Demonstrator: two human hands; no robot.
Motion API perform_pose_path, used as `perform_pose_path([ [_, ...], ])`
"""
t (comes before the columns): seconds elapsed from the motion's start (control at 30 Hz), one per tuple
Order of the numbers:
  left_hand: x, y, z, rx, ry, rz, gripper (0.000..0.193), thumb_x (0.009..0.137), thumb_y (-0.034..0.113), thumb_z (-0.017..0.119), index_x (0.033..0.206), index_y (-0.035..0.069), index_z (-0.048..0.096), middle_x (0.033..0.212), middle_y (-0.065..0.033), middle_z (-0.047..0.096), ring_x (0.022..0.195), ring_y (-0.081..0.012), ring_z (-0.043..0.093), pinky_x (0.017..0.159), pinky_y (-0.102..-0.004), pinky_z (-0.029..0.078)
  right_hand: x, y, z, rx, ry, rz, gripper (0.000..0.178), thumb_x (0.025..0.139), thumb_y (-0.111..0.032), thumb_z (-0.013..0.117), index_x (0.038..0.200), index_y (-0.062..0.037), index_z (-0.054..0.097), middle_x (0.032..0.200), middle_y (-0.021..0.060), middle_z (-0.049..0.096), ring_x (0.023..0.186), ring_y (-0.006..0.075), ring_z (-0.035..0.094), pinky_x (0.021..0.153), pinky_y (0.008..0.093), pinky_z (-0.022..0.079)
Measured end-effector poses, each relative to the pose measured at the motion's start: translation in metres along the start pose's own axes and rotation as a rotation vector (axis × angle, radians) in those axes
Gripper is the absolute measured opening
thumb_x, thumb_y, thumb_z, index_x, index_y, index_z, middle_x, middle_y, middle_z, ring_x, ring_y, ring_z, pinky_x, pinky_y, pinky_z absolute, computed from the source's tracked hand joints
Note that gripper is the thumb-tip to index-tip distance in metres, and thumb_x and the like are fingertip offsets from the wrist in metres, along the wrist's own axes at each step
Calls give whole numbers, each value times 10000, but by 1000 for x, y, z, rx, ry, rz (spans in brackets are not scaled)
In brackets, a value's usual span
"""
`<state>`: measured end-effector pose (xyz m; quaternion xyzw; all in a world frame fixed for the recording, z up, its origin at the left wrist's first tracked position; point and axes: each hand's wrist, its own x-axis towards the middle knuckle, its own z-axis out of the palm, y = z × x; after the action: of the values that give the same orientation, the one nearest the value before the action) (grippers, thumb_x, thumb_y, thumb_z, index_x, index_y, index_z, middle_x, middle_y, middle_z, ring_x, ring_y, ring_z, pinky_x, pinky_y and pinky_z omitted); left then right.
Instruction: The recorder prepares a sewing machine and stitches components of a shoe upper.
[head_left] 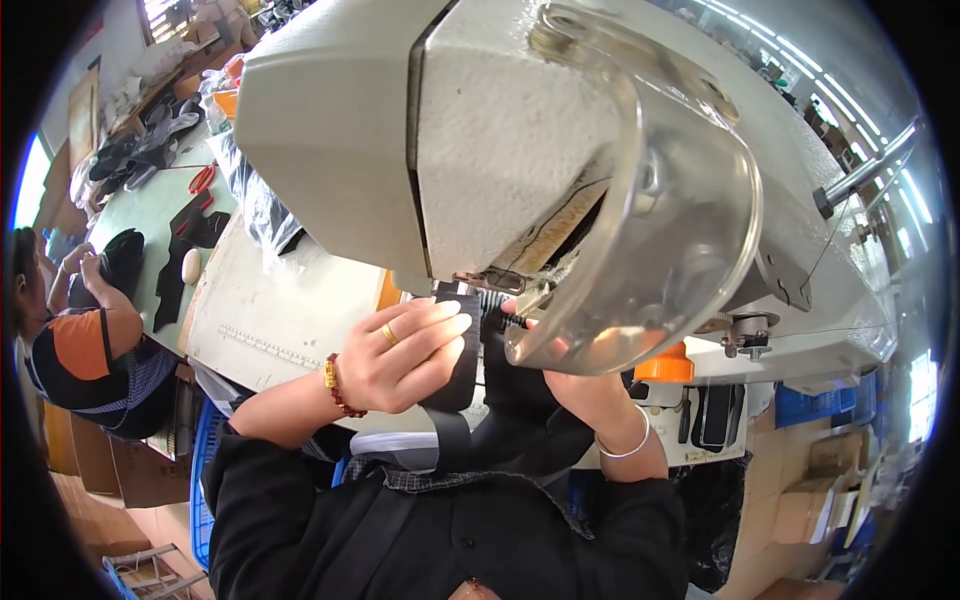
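A large off-white sewing machine (510,130) fills the upper middle, with a curved clear guard (690,230) on its front. Below the machine's head, my left hand (410,355), with a ring and a beaded bracelet, is closed on a black fabric piece (457,375). Its fingers lie together along the fabric's edge, with the thumb hidden. Opposite it, my right hand (590,395), wearing a pale bangle, reaches in under the guard beside the same dark material. The guard blurs its fingers, so their grip does not show. More black cloth hangs down toward my lap.
The white machine table (260,315) has a printed ruler scale. An orange round container (665,365) stands right of the guard, near a dark phone (715,415). At left, a co-worker (90,330) sits by a green table with red scissors (202,180). A blue basket (205,470) is at lower left.
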<state>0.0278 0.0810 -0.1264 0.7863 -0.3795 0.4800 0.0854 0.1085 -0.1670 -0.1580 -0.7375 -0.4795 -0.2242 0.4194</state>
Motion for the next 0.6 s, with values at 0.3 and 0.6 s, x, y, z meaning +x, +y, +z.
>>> perform_pose_path([
  [0.3,-1,-1,-7,29,-9,6,95,758,29,717,827,26,652,1011,-139,729,937,-262,720,805,-384,640,-13,-2,1,386,-54,354,336,705,6,743,1033,-61,714,871,77,681,755,302,662,713,418,516],
  [0.6,7,-3,-3,-17,-92,53,104,750,49,706,839,36,654,1021,-138,717,950,-265,722,824,-384,631,-26,11,11,190,-19,118,410,727,-45,770,1129,-61,693,1048,96,704,861,332,695,777,448,529],
])
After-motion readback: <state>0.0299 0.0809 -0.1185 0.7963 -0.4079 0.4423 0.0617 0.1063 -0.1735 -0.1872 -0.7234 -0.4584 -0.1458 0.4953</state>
